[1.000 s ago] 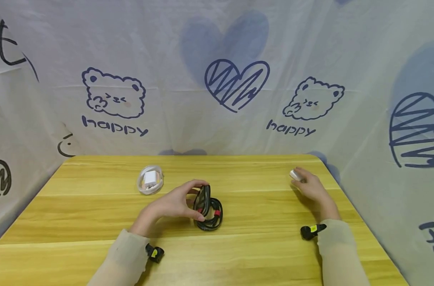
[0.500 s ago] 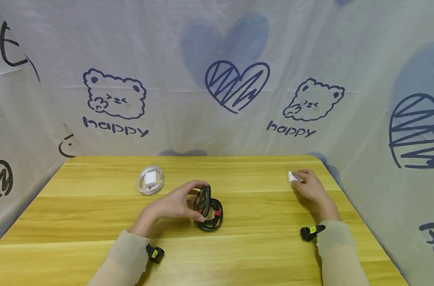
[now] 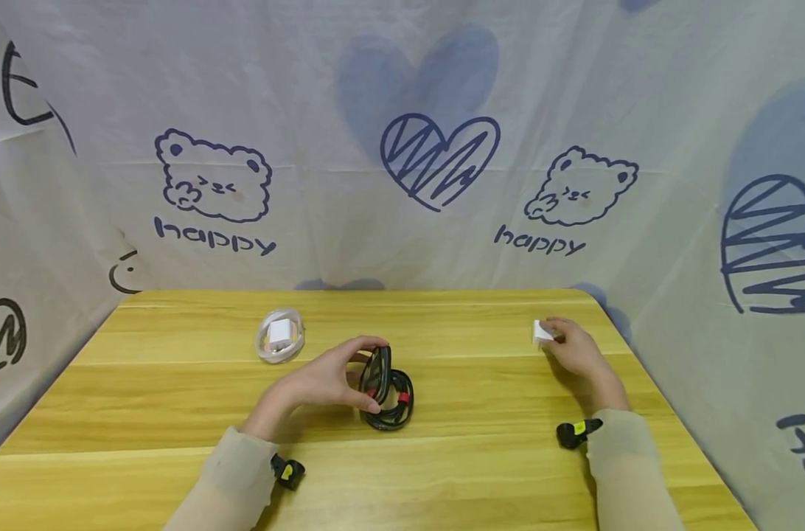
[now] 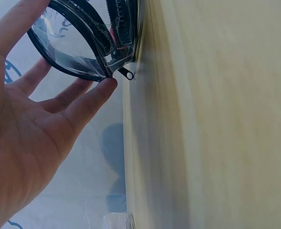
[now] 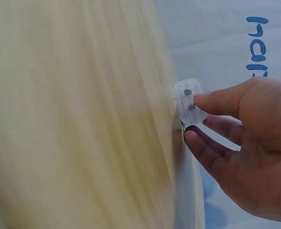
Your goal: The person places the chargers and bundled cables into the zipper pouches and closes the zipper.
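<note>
In the middle of the table, my left hand (image 3: 323, 376) grips the rim of a clear zip pouch (image 4: 76, 40) with black trim, fingers along its far side and thumb at its near edge. The pouch's small zipper pull (image 4: 126, 73) dangles near the thumb. A coiled black cable (image 3: 391, 422) with red straps shows at the pouch, partly hidden by its trim. At the right back, my right hand (image 3: 578, 350) pinches a white charger plug (image 3: 542, 331). Its two metal prongs (image 5: 192, 107) face the camera in the right wrist view, the thumb lying beside them.
A white charger plug (image 3: 279, 333) rests within a coiled white cable (image 3: 262, 346) at the left back of the wooden table (image 3: 442, 479). Behind the table's far edge hangs a printed cloth (image 3: 336, 214).
My right hand has shifted slightly left and toward me with the charger plug, which now shows more of its white face. The left hand and pouch have stayed in place.
</note>
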`<control>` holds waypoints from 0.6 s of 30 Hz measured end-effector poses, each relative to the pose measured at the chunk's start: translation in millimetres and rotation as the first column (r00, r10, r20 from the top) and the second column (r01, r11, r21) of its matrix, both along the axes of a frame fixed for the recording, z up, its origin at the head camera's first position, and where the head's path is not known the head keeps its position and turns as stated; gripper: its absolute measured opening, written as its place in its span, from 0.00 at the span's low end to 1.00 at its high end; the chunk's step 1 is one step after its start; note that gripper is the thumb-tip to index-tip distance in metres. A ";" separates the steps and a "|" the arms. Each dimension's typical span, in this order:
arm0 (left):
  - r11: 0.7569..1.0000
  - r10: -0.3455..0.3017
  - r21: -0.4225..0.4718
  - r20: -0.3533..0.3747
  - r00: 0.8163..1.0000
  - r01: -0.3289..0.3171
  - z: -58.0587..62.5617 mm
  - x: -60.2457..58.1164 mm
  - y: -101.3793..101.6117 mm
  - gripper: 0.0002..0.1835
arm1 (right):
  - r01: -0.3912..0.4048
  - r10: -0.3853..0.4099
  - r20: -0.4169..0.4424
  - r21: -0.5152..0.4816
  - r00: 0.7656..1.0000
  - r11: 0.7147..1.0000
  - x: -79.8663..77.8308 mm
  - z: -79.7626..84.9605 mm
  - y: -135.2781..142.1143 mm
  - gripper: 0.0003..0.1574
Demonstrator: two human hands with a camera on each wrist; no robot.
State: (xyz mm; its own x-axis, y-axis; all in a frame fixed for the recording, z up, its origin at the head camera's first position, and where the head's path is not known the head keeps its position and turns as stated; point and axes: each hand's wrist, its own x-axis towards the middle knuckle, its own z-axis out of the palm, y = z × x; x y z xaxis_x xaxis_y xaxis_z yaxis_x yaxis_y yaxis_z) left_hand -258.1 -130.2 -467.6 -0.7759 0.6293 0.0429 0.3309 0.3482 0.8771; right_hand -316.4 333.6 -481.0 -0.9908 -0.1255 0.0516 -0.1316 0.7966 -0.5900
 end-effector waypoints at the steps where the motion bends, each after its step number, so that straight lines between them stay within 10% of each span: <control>1: 1.000 0.000 0.001 0.001 1.000 0.000 0.0 0.1 0.0 0.52 | 0.005 -0.005 0.000 -0.011 1.000 1.000 -0.5 -0.7 0.0 0.28; 18: 1.000 0.002 -0.015 -0.026 1.000 -0.002 0.7 0.7 0.2 0.52 | 0.073 -0.071 0.036 -0.053 0.997 0.996 0.8 0.0 -4.6 0.32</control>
